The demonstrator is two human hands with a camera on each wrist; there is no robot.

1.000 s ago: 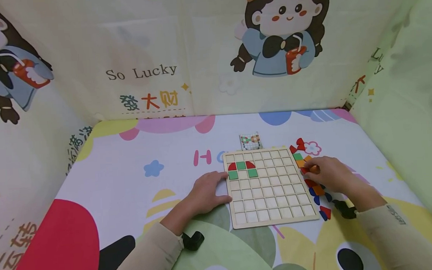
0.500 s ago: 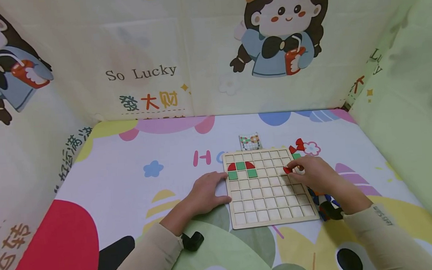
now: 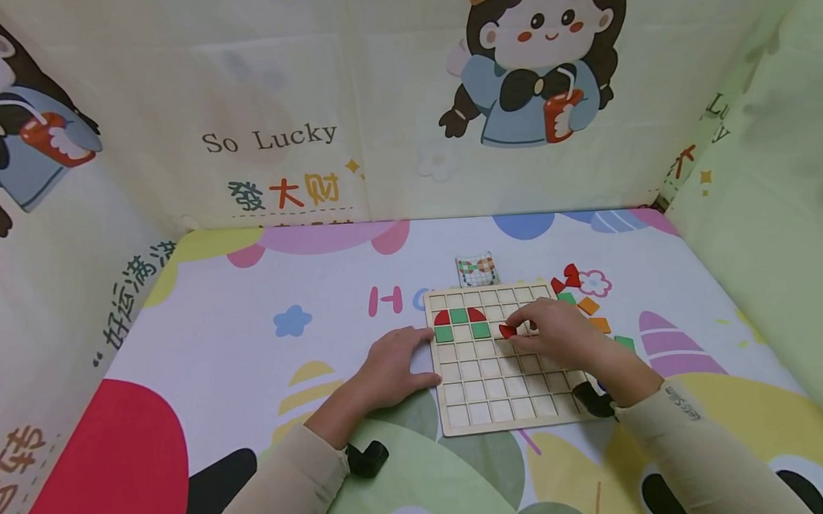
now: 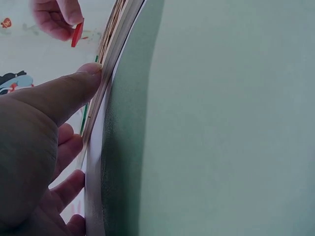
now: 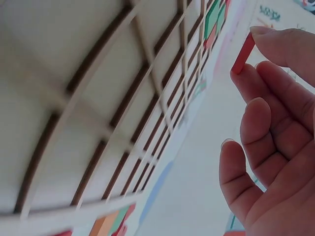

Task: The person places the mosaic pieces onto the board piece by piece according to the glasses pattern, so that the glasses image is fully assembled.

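A wooden grid board [image 3: 467, 415] lies on the table. Red quarter-round tiles [image 3: 476, 314] and green square tiles [image 3: 481, 330] fill a few cells at its upper left. My left hand [image 3: 394, 368] touches the board's left edge, thumb and fingers extended along it. Over the board, my right hand [image 3: 562, 333] pinches a red tile [image 3: 507, 331] between thumb and index finger. In the right wrist view that red tile [image 5: 243, 53] is seen edge-on, apart from the grid, while the other fingers are loosely bent.
Beyond the board's far edge lies a small pattern card [image 3: 477, 270]. Loose red tiles [image 3: 571, 275], orange tiles [image 3: 589, 305] and a green tile [image 3: 624, 343] lie along the right side, partly hidden by my right arm. Printed cloth walls [image 3: 389, 95] surround the table.
My right hand has moved left from the loose tiles to above the board, carrying the red tile. The left hand has stayed at the board's edge.
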